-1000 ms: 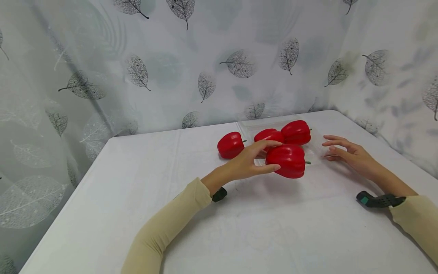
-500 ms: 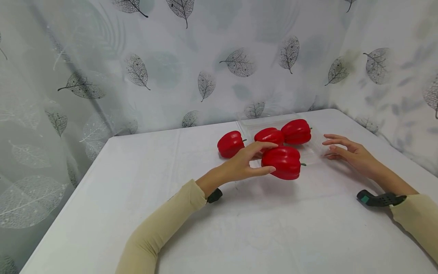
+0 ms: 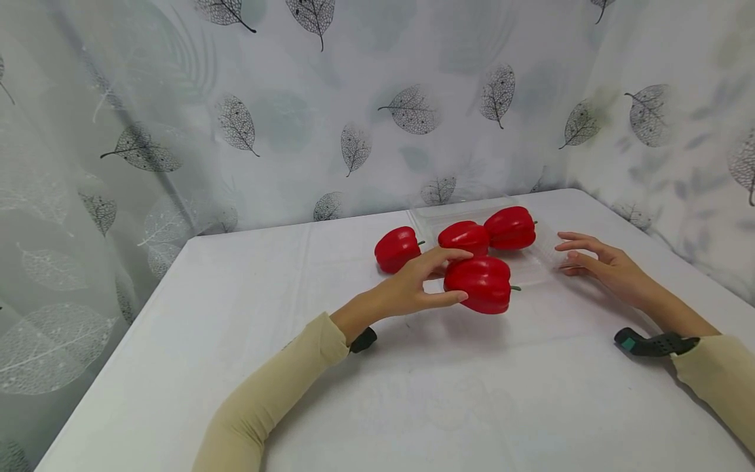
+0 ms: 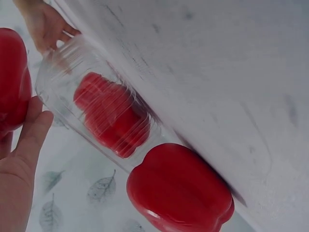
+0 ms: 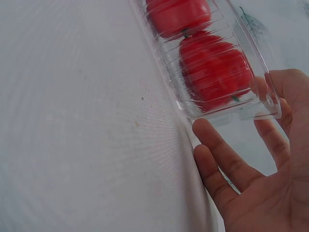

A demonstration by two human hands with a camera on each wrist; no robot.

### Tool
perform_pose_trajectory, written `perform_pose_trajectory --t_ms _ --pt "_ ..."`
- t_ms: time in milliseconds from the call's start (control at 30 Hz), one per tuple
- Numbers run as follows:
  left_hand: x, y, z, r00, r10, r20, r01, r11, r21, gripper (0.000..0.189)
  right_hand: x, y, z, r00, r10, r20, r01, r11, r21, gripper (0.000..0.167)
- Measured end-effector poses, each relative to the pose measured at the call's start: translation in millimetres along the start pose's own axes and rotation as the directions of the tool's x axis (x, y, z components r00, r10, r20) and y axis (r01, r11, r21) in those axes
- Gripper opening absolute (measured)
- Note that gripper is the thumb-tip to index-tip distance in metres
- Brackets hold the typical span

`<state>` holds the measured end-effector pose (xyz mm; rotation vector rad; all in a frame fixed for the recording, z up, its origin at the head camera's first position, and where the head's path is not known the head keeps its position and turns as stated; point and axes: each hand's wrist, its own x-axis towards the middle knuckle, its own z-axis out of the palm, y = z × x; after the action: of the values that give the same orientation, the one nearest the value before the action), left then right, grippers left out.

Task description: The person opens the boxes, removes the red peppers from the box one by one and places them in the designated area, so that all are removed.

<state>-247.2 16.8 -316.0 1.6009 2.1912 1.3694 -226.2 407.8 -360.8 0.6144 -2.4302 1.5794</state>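
Note:
My left hand holds a red bell pepper with a green stem, thumb below and fingers above, raised over the table in front of the container. A clear plastic container holds a red bell pepper and another bell pepper side by side. Just left of the container, one more bell pepper lies on the table. At the container's right end is my right hand, its fingers loosely bent and touching or very near the plastic wall and rim.
A white cloth covers the table. Behind and to the sides hangs a pale curtain with a leaf print. Each wrist wears a dark band; the right wristband shows plainly.
My left hand has moved a little left and nearer to me with the held bell pepper, away from the container. The right hand and the other bell peppers have stayed put.

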Motion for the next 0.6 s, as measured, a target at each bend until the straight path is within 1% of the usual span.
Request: perform_pose_trajectory --t_ms 233,400,600 --pt "-2.8 0.8 -1.2 1.000 0.002 0.007 -0.001 1.000 -0.015 0.062 0.1 -0.9 0.8 1.000 0.009 -0.007 -0.009 1.000 0.001 0.027" --pt "-5.5 1.1 -2.4 1.000 0.007 0.000 -0.007 1.000 -0.015 0.062 0.9 -0.6 0.9 1.000 0.013 -0.008 -0.013 1.000 -0.007 0.027" --pt "-9.9 0.8 -5.3 1.000 0.015 -0.004 -0.015 1.000 0.000 0.061 0.5 0.3 -0.5 1.000 -0.006 0.011 0.005 0.999 0.038 0.027"
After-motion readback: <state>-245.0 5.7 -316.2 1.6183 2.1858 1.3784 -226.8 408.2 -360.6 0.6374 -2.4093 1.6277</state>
